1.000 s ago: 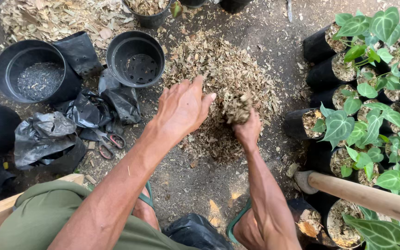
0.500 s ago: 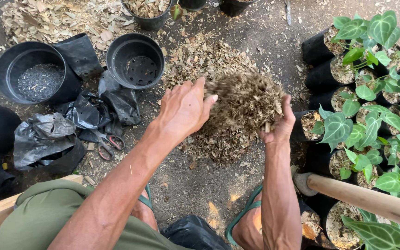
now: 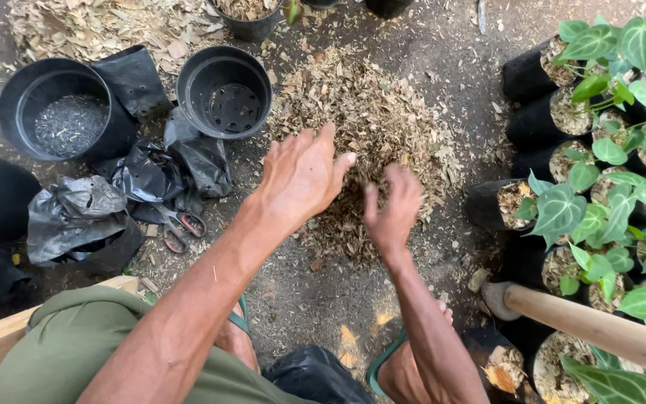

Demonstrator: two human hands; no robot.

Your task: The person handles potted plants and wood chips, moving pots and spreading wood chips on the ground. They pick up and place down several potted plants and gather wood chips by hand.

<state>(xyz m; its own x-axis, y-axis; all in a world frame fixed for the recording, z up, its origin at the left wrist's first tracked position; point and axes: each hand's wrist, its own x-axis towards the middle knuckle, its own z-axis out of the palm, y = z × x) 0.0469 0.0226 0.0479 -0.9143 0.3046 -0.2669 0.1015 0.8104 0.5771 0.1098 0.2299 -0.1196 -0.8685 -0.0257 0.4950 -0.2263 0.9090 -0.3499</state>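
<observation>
left hand (image 3: 304, 176) | right hand (image 3: 392, 209) | over wood-chip pile (image 3: 371, 112)

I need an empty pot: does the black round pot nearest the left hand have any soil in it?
No, the round pot shows its bare perforated bottom.

Bare grey dirt ground (image 3: 323, 314) lies in daylight, with small sun patches near the bottom middle. Black pots (image 3: 224, 91) stand at the top left, potted green plants (image 3: 607, 187) along the right edge, a wooden handle (image 3: 600, 329) at the lower right.
</observation>
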